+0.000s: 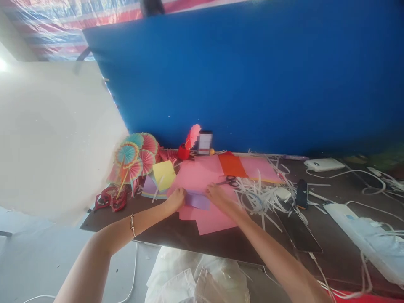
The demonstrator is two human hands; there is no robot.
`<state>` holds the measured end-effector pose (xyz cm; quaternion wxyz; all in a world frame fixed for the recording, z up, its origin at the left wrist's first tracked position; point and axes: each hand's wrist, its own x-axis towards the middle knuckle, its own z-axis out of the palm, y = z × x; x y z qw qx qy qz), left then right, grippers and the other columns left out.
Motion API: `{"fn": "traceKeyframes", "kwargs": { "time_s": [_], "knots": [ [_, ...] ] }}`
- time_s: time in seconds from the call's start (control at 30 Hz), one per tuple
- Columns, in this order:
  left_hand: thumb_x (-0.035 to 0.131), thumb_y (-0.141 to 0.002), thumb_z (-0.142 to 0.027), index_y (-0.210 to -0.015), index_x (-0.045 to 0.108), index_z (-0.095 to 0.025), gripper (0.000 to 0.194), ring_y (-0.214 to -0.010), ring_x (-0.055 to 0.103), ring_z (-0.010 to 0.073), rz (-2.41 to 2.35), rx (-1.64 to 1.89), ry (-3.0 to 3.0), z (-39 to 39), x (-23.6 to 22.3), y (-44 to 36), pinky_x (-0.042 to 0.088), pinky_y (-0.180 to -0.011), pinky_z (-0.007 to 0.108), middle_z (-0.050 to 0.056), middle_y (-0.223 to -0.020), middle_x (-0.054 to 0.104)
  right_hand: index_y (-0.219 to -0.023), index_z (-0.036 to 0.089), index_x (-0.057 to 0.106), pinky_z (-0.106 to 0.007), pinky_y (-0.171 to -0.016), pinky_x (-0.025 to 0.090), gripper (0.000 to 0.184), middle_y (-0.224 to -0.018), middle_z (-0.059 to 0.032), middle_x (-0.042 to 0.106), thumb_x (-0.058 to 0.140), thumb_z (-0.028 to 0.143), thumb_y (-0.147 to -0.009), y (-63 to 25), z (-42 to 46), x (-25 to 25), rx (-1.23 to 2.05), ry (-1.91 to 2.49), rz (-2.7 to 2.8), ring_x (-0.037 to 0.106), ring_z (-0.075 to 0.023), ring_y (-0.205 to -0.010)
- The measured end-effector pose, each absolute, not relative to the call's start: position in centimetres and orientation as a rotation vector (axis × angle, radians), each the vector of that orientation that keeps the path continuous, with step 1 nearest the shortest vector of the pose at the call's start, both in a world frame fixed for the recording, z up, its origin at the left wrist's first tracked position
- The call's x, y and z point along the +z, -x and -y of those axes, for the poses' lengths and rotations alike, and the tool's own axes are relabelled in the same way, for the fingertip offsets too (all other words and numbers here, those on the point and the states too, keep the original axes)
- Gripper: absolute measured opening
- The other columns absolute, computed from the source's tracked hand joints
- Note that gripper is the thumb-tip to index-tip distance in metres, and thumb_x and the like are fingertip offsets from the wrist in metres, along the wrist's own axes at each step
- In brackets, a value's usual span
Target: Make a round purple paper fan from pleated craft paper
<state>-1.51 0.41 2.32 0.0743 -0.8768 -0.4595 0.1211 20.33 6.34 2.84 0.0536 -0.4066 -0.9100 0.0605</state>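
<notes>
A small purple sheet of paper [197,202] lies between my two hands, over several pink sheets [212,223] on the dark table. My left hand [177,199] has its fingers closed at the left edge of the purple paper. At its upper right edge, my right hand [216,194] pinches the same sheet. Black-handled scissors [232,181] rest just beyond my right hand. Yellow paper [164,175] and more purple paper [149,187] lie left of the pink sheets. An orange-red sheet [232,164] is on the pink paper farther back.
Pleated paper fans [126,155] stand at the left, beside a red ribbon-like item [110,198]. White paper strips [261,194] are heaped on the right, near a dark phone [299,231], a white power strip [362,235] and cables. A blue panel [252,80] rises behind the table.
</notes>
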Motion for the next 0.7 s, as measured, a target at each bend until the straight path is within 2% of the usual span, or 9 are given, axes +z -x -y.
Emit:
{"fn": "traceKeyframes", "kwargs": {
  "time_s": [0.07, 0.2, 0.37, 0.57, 0.7],
  "knots": [
    [0.041, -0.075, 0.000, -0.075, 0.064, -0.007, 0.024, -0.093, 0.050, 0.0304, 1.401, 0.343, 2.645, -0.2, 3.2, 1.7, 0.039, -0.067, 0.038, 0.020, -0.093, 0.055, -0.086, 0.014, 0.057, -0.024, -0.059, 0.037, 0.013, -0.081, -0.0069, 0.060, 0.047, 0.023, -0.087, -20.5, -6.4, 2.6, 0.280, 1.316, 2.705, 0.056, -0.0153, -0.070],
    [0.048, -0.077, -0.013, -0.083, 0.066, -0.009, 0.019, -0.091, 0.054, 0.0269, 1.594, 0.164, 2.702, -0.9, 5.0, 2.8, 0.042, -0.074, 0.038, 0.017, -0.094, 0.058, -0.077, 0.015, 0.055, -0.025, -0.061, 0.036, 0.008, -0.079, -0.0070, 0.060, 0.052, 0.019, -0.084, -20.2, -6.1, 2.7, 0.382, 1.372, 2.665, 0.056, -0.0168, -0.070],
    [0.050, -0.080, -0.021, -0.106, 0.063, -0.017, 0.029, -0.097, 0.057, 0.0205, 2.017, -0.447, 2.838, -3.0, 5.5, 3.8, 0.044, -0.082, 0.031, 0.008, -0.105, 0.064, -0.079, 0.016, 0.055, -0.030, -0.065, 0.035, 0.013, -0.075, -0.0087, 0.060, 0.044, 0.016, -0.087, -20.2, -5.0, 3.5, 0.226, 1.321, 2.630, 0.055, -0.0214, -0.072],
    [0.054, -0.080, -0.037, -0.098, 0.068, -0.017, 0.030, -0.084, 0.062, 0.0173, 2.022, -0.785, 3.255, -3.2, 5.3, 3.7, 0.047, -0.076, 0.026, 0.007, -0.098, 0.069, -0.080, 0.018, 0.055, -0.029, -0.067, 0.037, 0.015, -0.076, -0.0040, 0.062, 0.041, 0.018, -0.087, -21.5, -4.5, 3.7, 0.215, 1.247, 2.476, 0.055, -0.0189, -0.073],
    [0.061, -0.075, -0.036, -0.098, 0.068, -0.016, 0.031, -0.085, 0.062, 0.0179, 2.057, -0.904, 3.212, -2.7, 5.4, 3.2, 0.048, -0.073, 0.025, 0.008, -0.098, 0.069, -0.076, 0.019, 0.056, -0.030, -0.069, 0.041, 0.015, -0.075, -0.0041, 0.063, 0.044, 0.021, -0.084, -22.1, -4.4, 3.6, 0.389, 1.177, 2.277, 0.056, -0.0190, -0.073]
  ]
}}
